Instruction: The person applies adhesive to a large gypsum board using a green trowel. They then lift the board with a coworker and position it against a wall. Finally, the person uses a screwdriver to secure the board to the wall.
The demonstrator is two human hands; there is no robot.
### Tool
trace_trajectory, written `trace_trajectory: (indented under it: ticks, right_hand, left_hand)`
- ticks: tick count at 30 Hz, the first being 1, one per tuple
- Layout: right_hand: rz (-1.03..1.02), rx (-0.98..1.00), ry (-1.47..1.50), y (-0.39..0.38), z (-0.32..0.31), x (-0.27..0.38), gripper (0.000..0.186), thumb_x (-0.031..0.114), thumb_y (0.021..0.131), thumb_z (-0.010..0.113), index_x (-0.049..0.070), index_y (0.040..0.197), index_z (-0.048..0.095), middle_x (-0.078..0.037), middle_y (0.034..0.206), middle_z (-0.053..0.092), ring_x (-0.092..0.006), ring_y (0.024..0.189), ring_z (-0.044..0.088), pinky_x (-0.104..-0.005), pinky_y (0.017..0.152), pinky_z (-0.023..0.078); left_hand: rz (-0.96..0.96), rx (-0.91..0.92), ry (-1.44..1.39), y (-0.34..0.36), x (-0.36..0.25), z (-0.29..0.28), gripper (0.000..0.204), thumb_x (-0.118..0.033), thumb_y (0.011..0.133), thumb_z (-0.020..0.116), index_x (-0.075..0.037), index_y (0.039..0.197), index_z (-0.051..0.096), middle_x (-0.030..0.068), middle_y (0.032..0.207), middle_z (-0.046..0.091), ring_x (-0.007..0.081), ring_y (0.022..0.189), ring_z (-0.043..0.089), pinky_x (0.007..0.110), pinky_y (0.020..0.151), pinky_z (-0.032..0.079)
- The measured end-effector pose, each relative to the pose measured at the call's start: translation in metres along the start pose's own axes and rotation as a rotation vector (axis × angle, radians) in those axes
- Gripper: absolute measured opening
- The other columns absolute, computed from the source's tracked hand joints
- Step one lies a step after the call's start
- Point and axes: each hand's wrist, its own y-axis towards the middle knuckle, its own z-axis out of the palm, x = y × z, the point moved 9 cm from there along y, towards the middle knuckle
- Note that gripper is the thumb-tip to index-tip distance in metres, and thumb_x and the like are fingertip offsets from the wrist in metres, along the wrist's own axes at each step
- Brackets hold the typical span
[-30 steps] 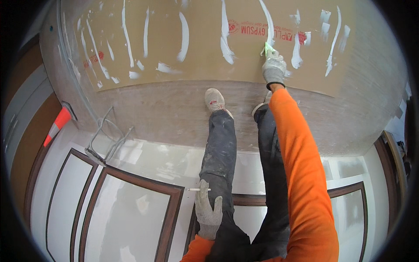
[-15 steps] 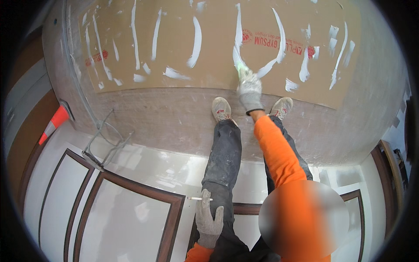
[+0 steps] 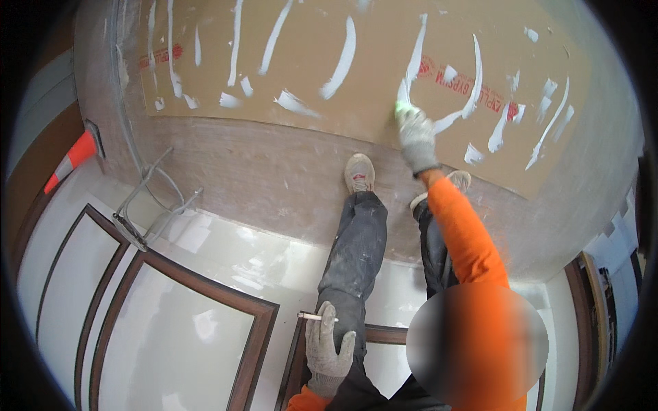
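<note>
My right hand (image 3: 417, 137), in a dusty grey-white glove, is closed around a light-green tool (image 3: 402, 107) that mostly hides under the fingers; its kind cannot be made out. The tool touches the lower end of a white paste streak (image 3: 413, 61) on a brown gypsum board (image 3: 274, 113). Several more streaks and dabs of paste mark the board. My left hand (image 3: 327, 349), also gloved, rests against my left knee with a cigarette (image 3: 316, 316) held between its fingers.
An orange and white traffic cone (image 3: 72, 159) lies at the left. Beside it, bent grey cable or tubing (image 3: 147, 185) runs down the dusty brown floor (image 3: 274, 164). Behind my feet stands a white wall with brown-framed panels (image 3: 179, 322). A wooden frame edge (image 3: 591, 301) is at the right.
The view has turned, so the board and its streaks sit farther right and tilted. My right hand stays at the same streak's lower end, and my left still holds the cigarette.
</note>
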Motion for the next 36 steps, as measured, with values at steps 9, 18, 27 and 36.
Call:
trace_trajectory:
  ticks: [9,18,27,36]
  right_hand:
    - [-0.034,0.084,0.293,0.086,0.005,0.084,0.056,0.013,0.095,0.055,0.005,0.15,0.051,-0.015,0.147,0.054,-0.0299,0.124,0.058,-0.0453,0.096,0.05]
    - [-0.34,0.341,0.272,-0.058,0.117,0.065,0.057,0.015,0.097,0.056,0.006,0.153,0.047,-0.013,0.146,0.056,-0.0289,0.126,0.058,-0.0476,0.106,0.05]
    - [0.215,0.414,1.195,-0.133,-0.093,-0.045,0.037,0.013,0.098,0.065,0.007,0.135,0.069,-0.011,0.117,0.076,-0.0296,0.104,0.069,-0.0425,0.1,0.051]
    - [1.166,0.144,2.599,-0.234,-0.392,-0.141,0.04,0.016,0.104,0.063,0.0,0.141,0.061,-0.008,0.135,0.07,-0.019,0.119,0.068,-0.0341,0.103,0.052]
  left_hand:
    - [-0.035,-0.024,-0.038,0.006,0.02,-0.012,0.073,-0.015,0.093,0.075,0.003,0.156,0.043,0.0283,0.151,0.055,0.0457,0.134,0.057,0.054,0.114,0.044]
    - [-0.038,-0.005,-0.048,0.022,0.025,-0.019,0.07,-0.014,0.095,0.072,0.004,0.156,0.043,0.0265,0.152,0.055,0.0437,0.135,0.057,0.051,0.113,0.046]
    - [0.06,-0.049,-0.074,0.002,0.004,-0.023,0.069,-0.017,0.1,0.069,0.0,0.16,0.04,0.0256,0.15,0.056,0.0419,0.133,0.057,0.051,0.114,0.043]
    - [0.068,0.033,-0.408,-0.045,-0.058,-0.05,0.068,-0.008,0.104,0.065,0.001,0.163,0.033,0.022,0.16,0.049,0.0279,0.134,0.06,0.038,0.114,0.047]
